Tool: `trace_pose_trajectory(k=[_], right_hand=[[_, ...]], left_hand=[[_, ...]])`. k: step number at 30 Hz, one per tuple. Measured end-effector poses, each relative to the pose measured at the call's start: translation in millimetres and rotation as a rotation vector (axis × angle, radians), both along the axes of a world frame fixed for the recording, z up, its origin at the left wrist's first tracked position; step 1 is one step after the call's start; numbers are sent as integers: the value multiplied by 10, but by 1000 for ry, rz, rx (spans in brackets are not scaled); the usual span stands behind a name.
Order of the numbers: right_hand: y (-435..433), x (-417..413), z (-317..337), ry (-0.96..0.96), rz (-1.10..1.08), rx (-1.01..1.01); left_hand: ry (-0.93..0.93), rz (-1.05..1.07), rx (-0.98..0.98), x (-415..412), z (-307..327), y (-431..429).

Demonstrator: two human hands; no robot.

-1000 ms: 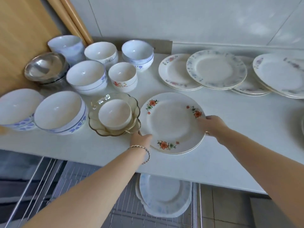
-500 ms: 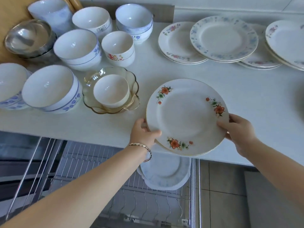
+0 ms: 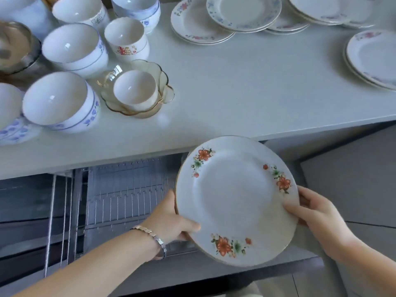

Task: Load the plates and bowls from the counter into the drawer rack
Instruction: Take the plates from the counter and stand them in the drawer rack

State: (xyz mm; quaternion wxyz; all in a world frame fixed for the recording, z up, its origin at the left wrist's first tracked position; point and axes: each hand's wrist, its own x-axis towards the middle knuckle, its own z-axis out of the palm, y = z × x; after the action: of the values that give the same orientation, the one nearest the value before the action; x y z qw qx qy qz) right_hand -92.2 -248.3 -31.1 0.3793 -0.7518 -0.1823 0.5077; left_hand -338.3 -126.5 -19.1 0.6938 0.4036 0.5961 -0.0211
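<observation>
I hold a white plate with orange flowers [image 3: 234,198] in both hands, below the counter edge and above the open drawer's wire rack [image 3: 128,189]. My left hand [image 3: 171,219] grips its left rim; my right hand [image 3: 310,209] grips its right rim. A second plate seems stacked under it. On the white counter [image 3: 246,86] stand several white bowls [image 3: 57,101] at the left, a small bowl in an amber glass dish [image 3: 137,91], and stacks of flowered plates [image 3: 242,13] at the back and right [image 3: 372,58]. The plate hides the rack's right part.
A steel bowl [image 3: 12,46] sits at the far left edge. The rack has upright wire pegs and a side frame of bars [image 3: 57,221]. Grey floor tiles [image 3: 353,181] lie to the right of the drawer.
Both hands lifted the orange-flowered plate off the counter and brought it down and towards me, over the drawer rack. My view tilted downward.
</observation>
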Motion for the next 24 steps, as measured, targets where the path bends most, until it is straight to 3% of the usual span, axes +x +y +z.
trace_pose_trajectory(k=[4,8,16,24], right_hand=[[-293,-251,-291,38,-45,-126],[-179,-285,-740,52,-81,-223],[579,-139,-1950,-67,-88,-278],[1038,-57,-2666,-105,-137,-253]], left_hand=[[36,52,-198,-155,-342,-210],[120,116,-263,-97,-827,-156],[238,215,-79,239,-1989,389],[383,137,196,429,-2638,882]])
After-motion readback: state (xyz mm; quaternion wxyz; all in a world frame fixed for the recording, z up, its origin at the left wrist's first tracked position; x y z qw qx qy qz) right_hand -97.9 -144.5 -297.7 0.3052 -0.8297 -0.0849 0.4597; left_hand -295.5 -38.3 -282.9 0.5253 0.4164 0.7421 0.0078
